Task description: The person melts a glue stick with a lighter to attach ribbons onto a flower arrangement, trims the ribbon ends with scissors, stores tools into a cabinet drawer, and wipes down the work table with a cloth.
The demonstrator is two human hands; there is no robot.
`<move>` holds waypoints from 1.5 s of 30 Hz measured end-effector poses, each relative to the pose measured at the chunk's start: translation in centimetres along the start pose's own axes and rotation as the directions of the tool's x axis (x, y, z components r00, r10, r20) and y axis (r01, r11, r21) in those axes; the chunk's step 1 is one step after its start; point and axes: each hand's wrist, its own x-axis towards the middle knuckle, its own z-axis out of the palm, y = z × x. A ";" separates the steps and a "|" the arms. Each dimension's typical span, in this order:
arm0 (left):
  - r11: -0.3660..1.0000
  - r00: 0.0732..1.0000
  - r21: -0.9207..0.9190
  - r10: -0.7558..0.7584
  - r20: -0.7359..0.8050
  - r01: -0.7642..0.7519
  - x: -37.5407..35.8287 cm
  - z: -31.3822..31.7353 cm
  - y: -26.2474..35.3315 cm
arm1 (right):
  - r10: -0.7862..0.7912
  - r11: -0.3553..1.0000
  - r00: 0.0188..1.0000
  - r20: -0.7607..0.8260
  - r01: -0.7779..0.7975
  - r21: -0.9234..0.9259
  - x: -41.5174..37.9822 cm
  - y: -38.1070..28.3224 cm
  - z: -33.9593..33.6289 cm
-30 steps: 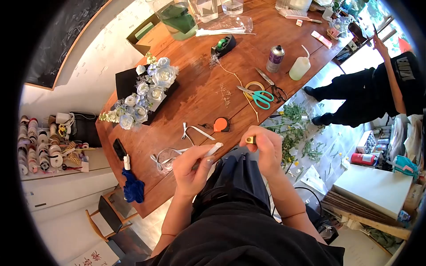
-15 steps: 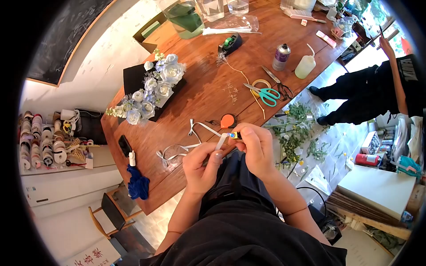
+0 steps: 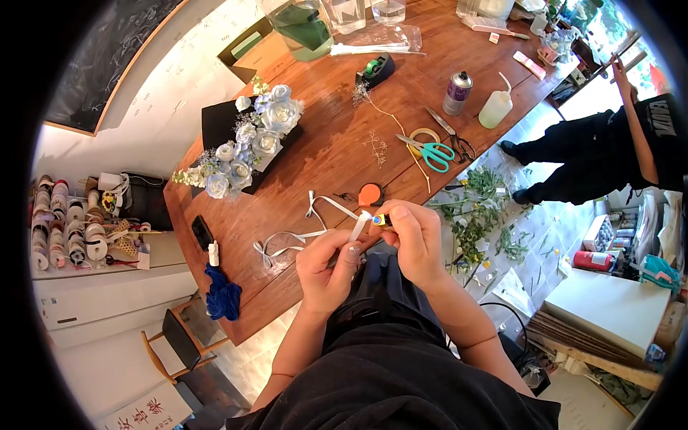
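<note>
My left hand (image 3: 325, 266) is closed, pinching a narrow white ribbon (image 3: 358, 228) between thumb and fingers so that its short end sticks up. The rest of this ribbon appears to run in loose loops over the table edge. In my right hand (image 3: 413, 240) is a small yellow and dark lighter (image 3: 382, 220), its head pointed left at the ribbon's tip. A small bright flame (image 3: 366, 215) glows between the lighter and that tip. An orange tape measure (image 3: 370, 194) lies on the table just beyond both hands.
The wooden table (image 3: 322, 150) carries a blue-and-white flower arrangement (image 3: 254, 140), teal scissors (image 3: 434, 155), dark-handled scissors (image 3: 459, 140), a spray can (image 3: 457, 93), a squeeze bottle (image 3: 496, 109) and a tape dispenser (image 3: 374, 69). Cut greenery (image 3: 473, 215) litters the floor. Another person (image 3: 609, 143) stands at right.
A bright flame now shows at the ribbon's tip, where only a small bluish glow showed at the lighter. Both hands stay nearly still. The other person's raised hand has shifted slightly.
</note>
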 end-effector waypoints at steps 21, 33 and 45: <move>1.000 1.000 -0.021 0.000 -0.006 0.000 -0.2 0.3 -0.5 | -0.005 1.000 1.000 0.013 0.005 -0.030 0.2 0.1 -0.1; 0.994 0.995 -0.057 -0.091 -0.038 0.089 -0.4 0.2 -0.3 | 0.013 1.000 0.999 0.036 -0.012 -0.019 0.5 0.3 0.1; 0.977 0.957 -0.037 -0.211 -0.197 0.208 -2.1 -2.7 -2.1 | 0.031 0.989 0.999 -0.015 -0.029 0.148 2.3 2.7 0.2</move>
